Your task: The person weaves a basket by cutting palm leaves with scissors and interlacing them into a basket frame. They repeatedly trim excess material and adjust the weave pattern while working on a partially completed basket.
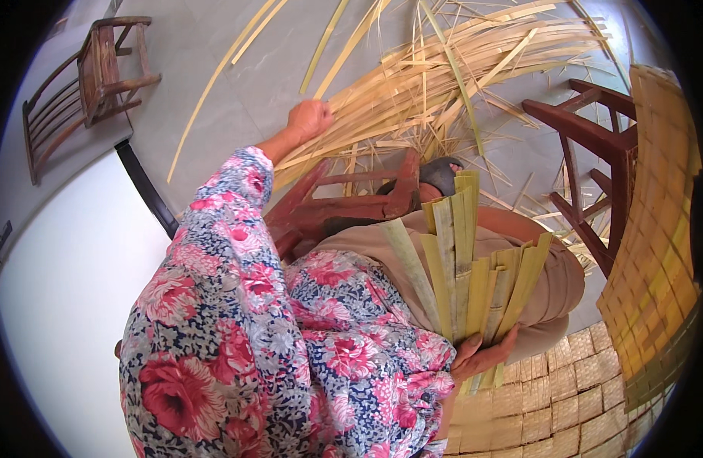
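My left hand (309, 118) reaches far out over the grey floor, its fingers closed on thin pale strips at the near edge of a big loose pile of bamboo strips (458, 69). My right hand (483, 353) is close to my lap and grips the lower end of a bundle of flat green-yellow bamboo strips (462, 267). The bundle fans upward over my tan trousers. Both my arms wear floral sleeves.
A low red-brown wooden stool (351, 202) stands between my knees and the pile. A wooden chair (99, 72) is at the far left and another dark chair (596, 145) at the right. A woven bamboo panel (661, 229) curves along the right, with woven matting (565, 397) below.
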Demonstrator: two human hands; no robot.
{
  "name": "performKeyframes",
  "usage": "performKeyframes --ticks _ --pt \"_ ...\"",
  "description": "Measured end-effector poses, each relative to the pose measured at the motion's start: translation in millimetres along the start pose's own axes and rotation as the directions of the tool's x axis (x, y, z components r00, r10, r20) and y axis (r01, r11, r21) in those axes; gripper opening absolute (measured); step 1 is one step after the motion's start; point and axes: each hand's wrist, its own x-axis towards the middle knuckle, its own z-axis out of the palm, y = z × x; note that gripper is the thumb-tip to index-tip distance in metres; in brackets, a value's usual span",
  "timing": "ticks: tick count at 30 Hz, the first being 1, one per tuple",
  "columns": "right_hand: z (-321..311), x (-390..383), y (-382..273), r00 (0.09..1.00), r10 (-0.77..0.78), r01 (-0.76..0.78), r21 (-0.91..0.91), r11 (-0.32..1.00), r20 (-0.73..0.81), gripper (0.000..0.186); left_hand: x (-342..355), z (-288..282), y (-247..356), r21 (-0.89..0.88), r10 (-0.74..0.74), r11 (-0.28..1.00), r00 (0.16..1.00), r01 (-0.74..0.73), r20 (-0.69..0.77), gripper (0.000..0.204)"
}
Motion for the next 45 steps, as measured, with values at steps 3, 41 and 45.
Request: performKeyframes --ticks 3,41,45 --pt "-1 0 0 1.0 -0.02 0.02 -0.042 0.999 0.004 0.066 -22 29 -10 0.141 -0.104 0.986 0.991 0.092 0.08 0.014" --pt "9 12 0 0.994 -0.108 0.107 -0.038 0.993 -0.016 0.064 126 -204 98 -0.841 -0.034 0.431 0.926 -0.326 -0.377 0.021" --pt "14 7 2 0.994 -0.106 0.105 -0.042 0.994 -0.027 0.064 120 -216 115 -0.816 0.054 0.427 0.911 -0.39 -0.408 0.021"
